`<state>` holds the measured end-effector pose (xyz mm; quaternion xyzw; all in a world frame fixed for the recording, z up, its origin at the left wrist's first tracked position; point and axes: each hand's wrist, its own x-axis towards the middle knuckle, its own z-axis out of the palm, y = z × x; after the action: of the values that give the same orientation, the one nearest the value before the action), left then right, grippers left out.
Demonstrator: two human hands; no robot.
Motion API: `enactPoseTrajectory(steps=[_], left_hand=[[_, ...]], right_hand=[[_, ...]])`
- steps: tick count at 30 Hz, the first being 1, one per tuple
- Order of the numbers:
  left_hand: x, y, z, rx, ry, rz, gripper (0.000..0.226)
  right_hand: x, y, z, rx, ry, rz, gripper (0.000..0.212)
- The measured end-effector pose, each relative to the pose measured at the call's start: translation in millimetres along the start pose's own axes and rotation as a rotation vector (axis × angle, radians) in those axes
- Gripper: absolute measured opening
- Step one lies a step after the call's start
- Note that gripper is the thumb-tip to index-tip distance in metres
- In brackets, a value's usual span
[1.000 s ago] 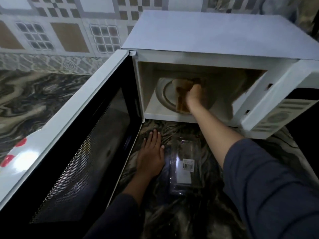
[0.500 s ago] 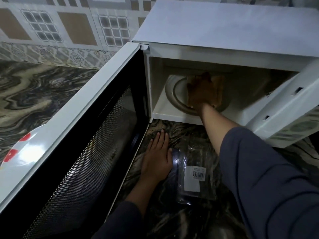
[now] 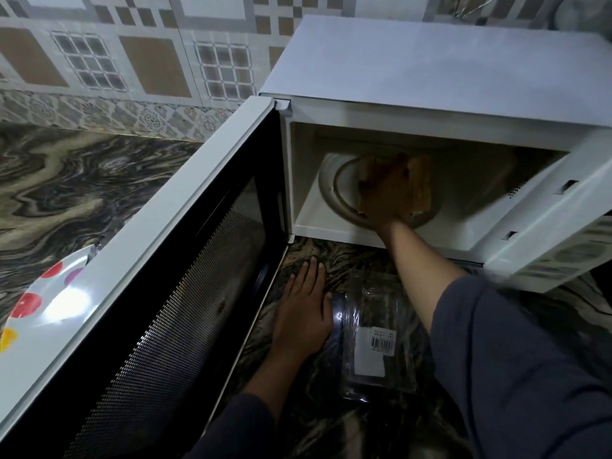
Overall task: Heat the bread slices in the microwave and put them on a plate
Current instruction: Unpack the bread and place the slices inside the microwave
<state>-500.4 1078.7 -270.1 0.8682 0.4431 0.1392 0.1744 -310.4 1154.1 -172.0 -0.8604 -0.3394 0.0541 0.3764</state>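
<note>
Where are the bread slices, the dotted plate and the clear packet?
bread slices (image 3: 421,185): head view, face of the right slice.
dotted plate (image 3: 68,298): head view, bare white part near its rim.
clear packet (image 3: 371,359): head view, its white label.

Dark marbled counter (image 3: 82,180), white microwave (image 3: 430,67), clear plastic wrapper (image 3: 377,376), spotted plate (image 3: 43,303)

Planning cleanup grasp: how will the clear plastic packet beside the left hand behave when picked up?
The clear plastic packet looks thin and empty, so probably very light and floppy. Its glossy surface on the polished counter suggests it slides if pushed. Flat, so unlikely to roll.
</note>
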Motion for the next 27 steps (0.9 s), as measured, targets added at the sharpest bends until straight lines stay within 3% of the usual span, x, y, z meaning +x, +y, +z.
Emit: enactPoseTrajectory(steps=[5, 15, 21, 27], left_hand=[[0, 0, 0, 0.007, 0.004, -0.003, 0.069], [2, 2, 0, 0.000, 0.006, 0.005, 0.069], [1, -2, 4, 0.010, 0.030, 0.008, 0.068], [2, -3, 6, 0.006, 0.036, 0.018, 0.069]], right_hand=[[-19, -1, -10, -0.011, 0.081, -0.017, 0.066], [-11, 2, -1, -0.079, 0.046, -0.046, 0.067], [-24, 2, -10, -0.086, 0.153, -0.119, 0.050], [-11, 27, -32, -0.124, 0.207, 0.060, 0.030]])
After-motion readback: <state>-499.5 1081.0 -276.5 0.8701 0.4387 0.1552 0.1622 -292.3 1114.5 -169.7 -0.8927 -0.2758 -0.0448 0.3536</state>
